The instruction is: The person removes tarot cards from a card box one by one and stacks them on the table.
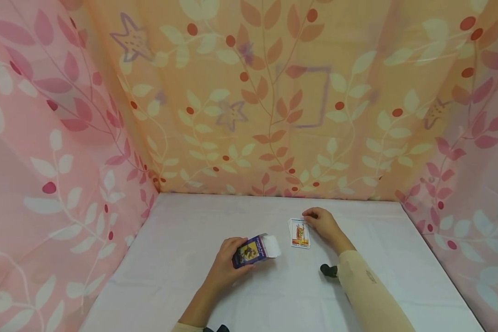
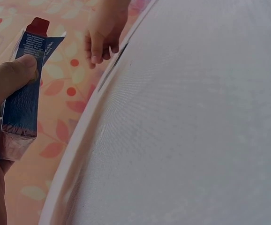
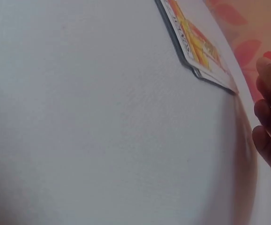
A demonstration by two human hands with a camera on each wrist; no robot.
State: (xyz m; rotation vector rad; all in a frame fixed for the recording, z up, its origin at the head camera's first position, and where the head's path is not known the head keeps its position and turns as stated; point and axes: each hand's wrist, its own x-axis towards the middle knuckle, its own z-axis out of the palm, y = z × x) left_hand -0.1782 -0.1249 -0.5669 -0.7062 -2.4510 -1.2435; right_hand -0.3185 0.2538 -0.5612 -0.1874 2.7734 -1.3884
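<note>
My left hand (image 1: 225, 262) grips a dark blue tarot card box (image 1: 248, 252) with a picture on its front. The box is tilted, its white end flap (image 1: 272, 246) standing out toward the right. In the left wrist view the thumb (image 2: 20, 72) presses the box's narrow printed side, and a red tab sticks up at the end. A small stack of tarot cards (image 1: 300, 234) lies face up on the table, slightly uneven at the edges. By its far right corner is my right hand (image 1: 325, 228), fingers loosely bent, with nothing visible between them in the right wrist view.
A white cloth covers the table (image 1: 170, 276). Patterned fabric stands behind it (image 1: 216, 152) and along both sides. Black wrist-worn gear (image 1: 329, 270) sticks out beside the right sleeve, over the table.
</note>
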